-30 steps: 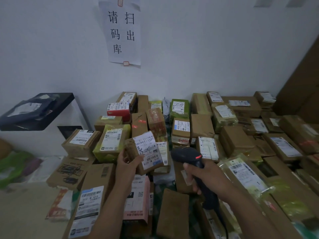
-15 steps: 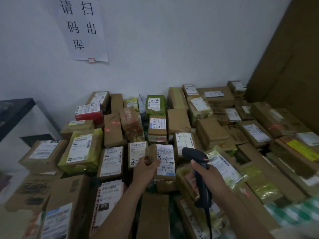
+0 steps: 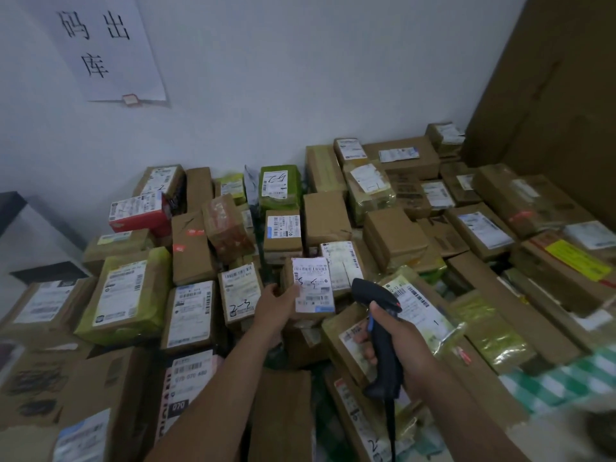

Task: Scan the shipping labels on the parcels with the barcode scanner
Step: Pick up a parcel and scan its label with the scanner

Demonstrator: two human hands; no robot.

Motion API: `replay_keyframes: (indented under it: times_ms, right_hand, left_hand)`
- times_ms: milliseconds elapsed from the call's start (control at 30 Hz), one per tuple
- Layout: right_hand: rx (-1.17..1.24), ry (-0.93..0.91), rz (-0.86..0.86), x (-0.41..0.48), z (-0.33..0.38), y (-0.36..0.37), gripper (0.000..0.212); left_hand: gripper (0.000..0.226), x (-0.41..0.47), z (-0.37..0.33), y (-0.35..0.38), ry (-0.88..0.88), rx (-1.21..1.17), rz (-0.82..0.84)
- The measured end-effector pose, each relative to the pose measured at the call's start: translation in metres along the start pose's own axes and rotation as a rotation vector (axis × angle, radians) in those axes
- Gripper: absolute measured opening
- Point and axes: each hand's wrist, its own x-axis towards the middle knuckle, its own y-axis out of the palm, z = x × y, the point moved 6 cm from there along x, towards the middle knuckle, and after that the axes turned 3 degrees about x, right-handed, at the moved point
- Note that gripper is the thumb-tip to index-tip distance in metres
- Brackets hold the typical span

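A: How to scan this one well?
B: I'd turn the shipping label (image 3: 313,283) on the small parcel (image 3: 288,275) square to the barcode scanner (image 3: 380,328), with the barcode uncovered.
A: The fingers?
B: The left hand (image 3: 278,303) pinches that parcel's left edge above the other parcels (image 3: 395,235). The right hand (image 3: 405,351) has its fingers (image 3: 368,348) curled tightly round the scanner's handle.

You face a plain white wall (image 3: 300,78) in dim light. A paper sign (image 3: 110,51) with black characters is taped at its upper left. A brown cardboard sheet (image 3: 550,95) fills your right; a black-topped white cabinet (image 3: 13,208) stands far left.
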Motion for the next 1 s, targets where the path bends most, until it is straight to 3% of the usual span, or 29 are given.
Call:
replay_keyframes:
  times_ms: [67, 167, 367, 533, 633, 833, 967, 1000]
  right_hand:
    - [-0.016, -0.009, 0.034, 0.001, 0.002, 0.003, 0.043]
    - [-0.065, -0.032, 0.075, 0.003, 0.007, 0.01, 0.049]
    - [-0.136, -0.025, 0.075, 0.005, 0.011, 0.018, 0.053]
    - [-0.107, -0.024, 0.052, 0.006, 0.009, 0.015, 0.051]
    - [-0.184, -0.028, 0.064, 0.006, 0.01, 0.022, 0.045]
    - [-0.476, -0.076, 0.074, -0.005, 0.015, 0.046, 0.034]
    - [-0.492, -0.08, 0.06, -0.019, 0.008, 0.061, 0.031]
    - [-0.497, -0.082, 0.062, -0.023, 0.005, 0.064, 0.03]
  left_hand:
    - [0.07, 0.006, 0.001, -0.007, 0.073, 0.133, -0.093]
    - [0.067, 0.008, 0.005, -0.007, 0.099, 0.167, -0.106]
    - [0.036, 0.014, 0.004, 0.011, 0.12, 0.331, -0.136]
    - [0.055, 0.018, 0.015, 0.009, 0.147, 0.524, 0.039]
    - [0.066, 0.009, 0.014, 0.001, 0.225, 0.52, 0.075]
    - [0.052, -0.037, 0.026, -0.02, 0.374, 0.537, 0.028]
    - [0.036, -0.08, 0.05, -0.018, 0.461, 0.581, 0.068]
    - [0.044, -0.088, 0.06, -0.016, 0.446, 0.664, 0.045]
